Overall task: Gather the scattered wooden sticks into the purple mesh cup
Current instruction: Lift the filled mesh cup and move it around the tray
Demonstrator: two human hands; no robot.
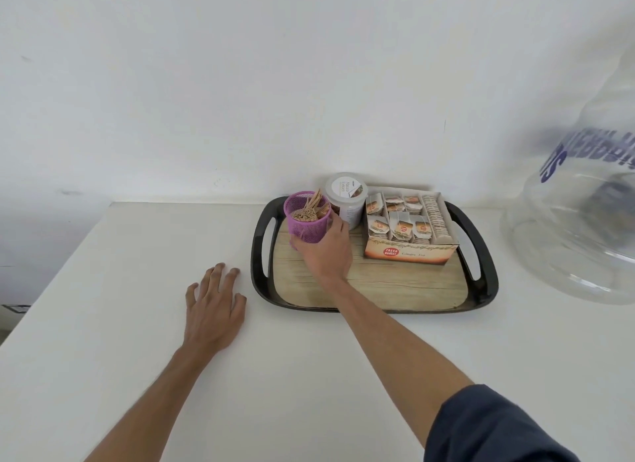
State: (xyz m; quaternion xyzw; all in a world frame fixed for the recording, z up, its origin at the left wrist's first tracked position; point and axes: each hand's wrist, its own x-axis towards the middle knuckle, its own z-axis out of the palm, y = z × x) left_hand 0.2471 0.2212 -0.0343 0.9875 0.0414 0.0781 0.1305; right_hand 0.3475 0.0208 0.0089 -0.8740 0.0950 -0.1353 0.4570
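Observation:
The purple mesh cup stands at the far left corner of a black tray with a wood-pattern floor. A bundle of wooden sticks stands inside it, the tips poking above the rim. My right hand grips the cup from its right and front side, fingers curled round the wall. My left hand rests flat on the white table to the left of the tray, fingers spread, holding nothing. No loose sticks show on the table or the tray.
On the tray behind the cup stands a round jar with a white lid. An open box of tea bags fills its far right. A large clear water bottle lies at the right edge. The white table ends at the left.

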